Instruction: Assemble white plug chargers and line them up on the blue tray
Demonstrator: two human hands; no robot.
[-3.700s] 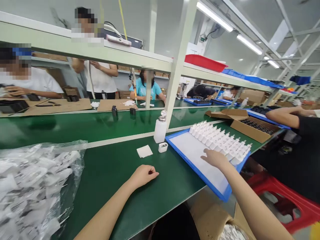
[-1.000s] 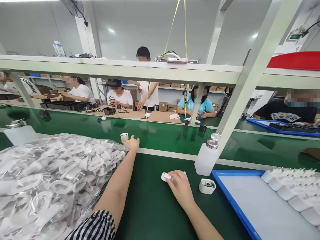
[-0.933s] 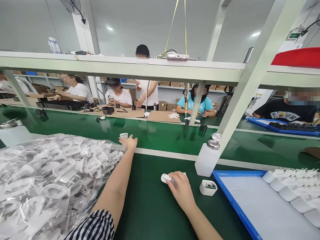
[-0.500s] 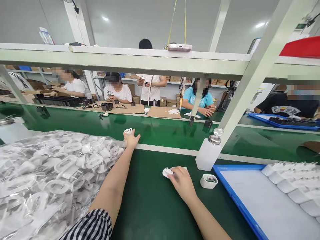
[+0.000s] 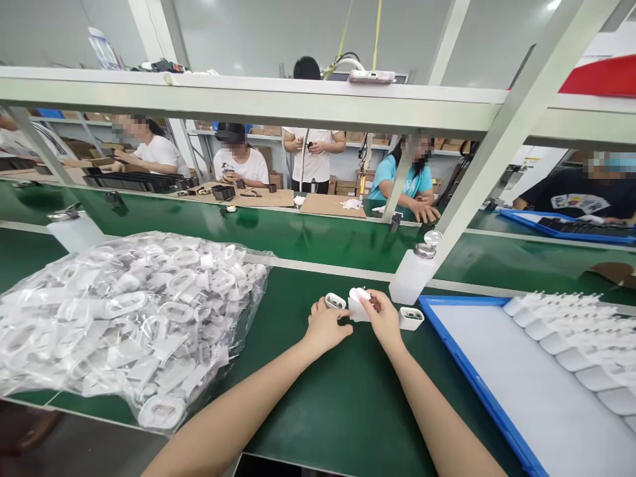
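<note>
My left hand (image 5: 325, 328) has its fingers round a white oval charger housing (image 5: 335, 301), whose open top shows a circuit board inside. Just to the right, my right hand (image 5: 386, 319) pinches a white plug cover (image 5: 358, 295) between thumb and fingers. Under that cover is another white piece (image 5: 358, 311), partly hidden by the fingers, and I cannot tell whether the two are joined. A second white housing (image 5: 411, 318) with its board showing stands upright on the green bench, right beside my right hand.
A clear bag of white plastic parts (image 5: 163, 311) lies on the left. A white pump bottle (image 5: 411, 275) stands by the slanted post. On the right, a blue-rimmed tray (image 5: 462, 377) holds rows of white chargers (image 5: 571, 344). Co-workers sit across the green belt (image 5: 308, 235).
My left hand has come back from the belt, bringing the white housing right to beside my right hand. The right hand still holds the cover, now closer to the pump bottle. The view has shifted.
</note>
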